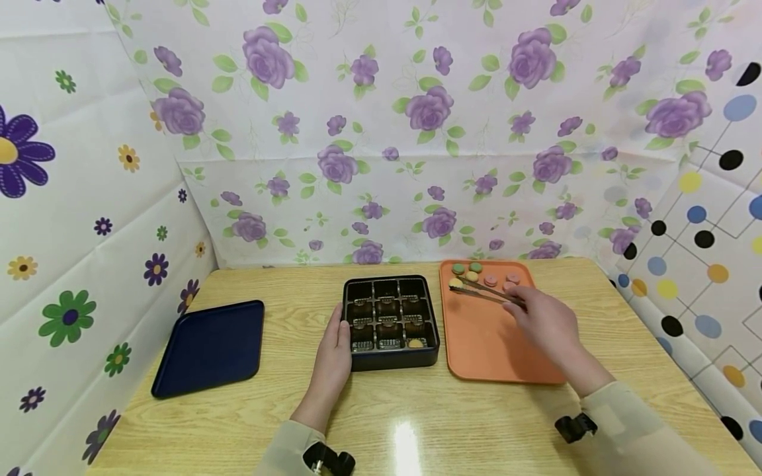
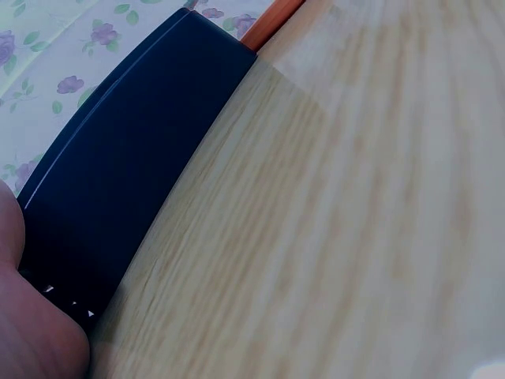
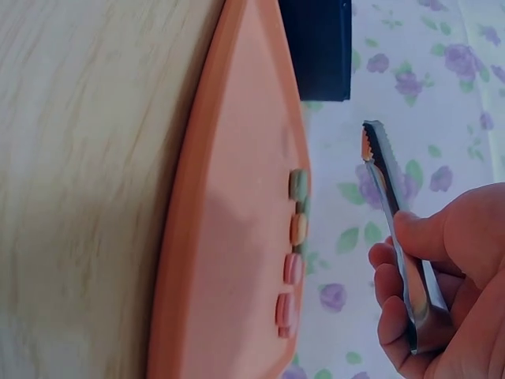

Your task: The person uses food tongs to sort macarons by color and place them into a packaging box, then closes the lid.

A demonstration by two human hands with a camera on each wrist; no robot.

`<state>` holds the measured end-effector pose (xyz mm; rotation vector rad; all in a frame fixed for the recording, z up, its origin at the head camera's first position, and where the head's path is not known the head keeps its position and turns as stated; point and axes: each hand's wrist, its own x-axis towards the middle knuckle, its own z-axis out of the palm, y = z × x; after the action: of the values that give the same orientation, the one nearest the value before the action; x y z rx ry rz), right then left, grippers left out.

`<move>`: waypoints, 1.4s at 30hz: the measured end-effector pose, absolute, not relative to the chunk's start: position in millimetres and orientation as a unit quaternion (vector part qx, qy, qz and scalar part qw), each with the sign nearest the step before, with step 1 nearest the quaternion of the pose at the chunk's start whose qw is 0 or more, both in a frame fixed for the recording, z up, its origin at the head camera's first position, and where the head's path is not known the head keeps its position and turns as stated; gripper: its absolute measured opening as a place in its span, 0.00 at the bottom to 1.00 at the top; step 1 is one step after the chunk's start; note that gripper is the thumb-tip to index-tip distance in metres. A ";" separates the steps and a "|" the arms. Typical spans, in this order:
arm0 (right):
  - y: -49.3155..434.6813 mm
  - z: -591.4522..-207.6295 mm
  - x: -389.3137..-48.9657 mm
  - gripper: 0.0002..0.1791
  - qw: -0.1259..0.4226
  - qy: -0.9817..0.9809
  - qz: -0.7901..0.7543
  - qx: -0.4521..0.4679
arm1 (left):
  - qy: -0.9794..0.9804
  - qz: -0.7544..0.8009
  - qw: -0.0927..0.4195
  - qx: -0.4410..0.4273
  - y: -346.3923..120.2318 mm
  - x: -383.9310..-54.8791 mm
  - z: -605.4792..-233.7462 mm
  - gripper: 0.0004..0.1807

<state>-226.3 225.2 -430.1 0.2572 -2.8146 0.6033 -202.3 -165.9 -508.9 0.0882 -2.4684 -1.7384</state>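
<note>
Metal Tongs, Smooth Plastic Ware, Glossy Wood-Grain Top

Tongs (image 3: 413,280): bright metal, smooth and reflective along the arms, toothed at the tips.

Orange tray (image 1: 482,344): appears to be plastic; smooth, low sheen.

Box (image 1: 393,359): appears to be rigid plastic; smooth dark outer wall, faint highlight along the edge.

Compartment insert (image 1: 387,307): thin, glossy plastic with ribbed, light-catching details.

Dark blue panel (image 1: 211,347): appears to be plastic; smooth, matt.

Macarons (image 3: 293,268): matt shells.

Tabletop (image 1: 369,410): wood-grain surface, smooth, glossy enough to return a bright reflection.

Backdrop (image 1: 393,172): printed sheeting, creased, with soft sheen; cloth or plastic film cannot be determined.

Sleeves (image 1: 625,416): matt cloth.
</note>
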 end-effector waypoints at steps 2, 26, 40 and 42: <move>222.1 -428.3 -225.0 0.21 0.128 -0.965 0.209 0.094 | -0.816 -0.574 0.060 0.029 -165.9 -202.5 -508.9 0.32; 183.5 -425.3 -217.2 0.13 0.123 -0.958 0.217 0.138 | -0.813 -0.578 0.059 0.030 -166.6 -202.3 -508.5 0.32; 170.0 -430.7 -216.7 0.13 0.101 -0.963 0.206 0.142 | -0.815 -0.576 0.059 0.033 -166.5 -202.0 -509.0 0.31; 168.9 -431.5 -216.8 0.13 0.101 -0.963 0.204 0.142 | -0.815 -0.576 0.058 0.033 -166.3 -201.7 -508.7 0.31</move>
<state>-216.8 168.9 -431.5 0.4183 -2.8467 0.6016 -201.7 -166.3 -508.7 0.1006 -2.4685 -1.7450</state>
